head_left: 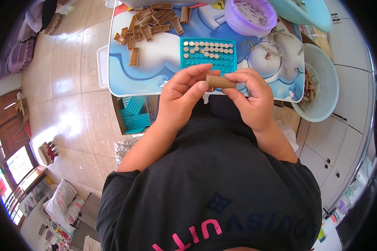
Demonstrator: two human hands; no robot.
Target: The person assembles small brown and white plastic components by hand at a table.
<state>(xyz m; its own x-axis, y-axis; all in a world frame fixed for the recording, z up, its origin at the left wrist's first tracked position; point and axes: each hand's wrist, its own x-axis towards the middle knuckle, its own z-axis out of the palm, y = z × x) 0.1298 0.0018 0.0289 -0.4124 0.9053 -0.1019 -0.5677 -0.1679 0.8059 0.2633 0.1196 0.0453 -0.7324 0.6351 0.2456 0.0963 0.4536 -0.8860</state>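
A brown plastic cylinder-shaped piece (221, 81) lies sideways between my two hands, just above the table's front edge. My right hand (255, 94) pinches its right end between thumb and fingers. My left hand (180, 94) holds the left end, the thumb tip against it and the fingers reaching behind. What the left fingertips touch is partly hidden. Just beyond my hands sits a teal tray (229, 67) with rows of small round pale discs in its far part. A heap of similar brown pieces (155, 23) lies at the table's far left.
The patterned table (142, 85) also carries a purple-lined basin (233, 27) of pale scraps, a thin loop and dry, string-like strands (276, 44). A light-blue bucket (329, 94) with brown pieces stands at the right. Below the left edge are more teal trays (135, 121) in a box.
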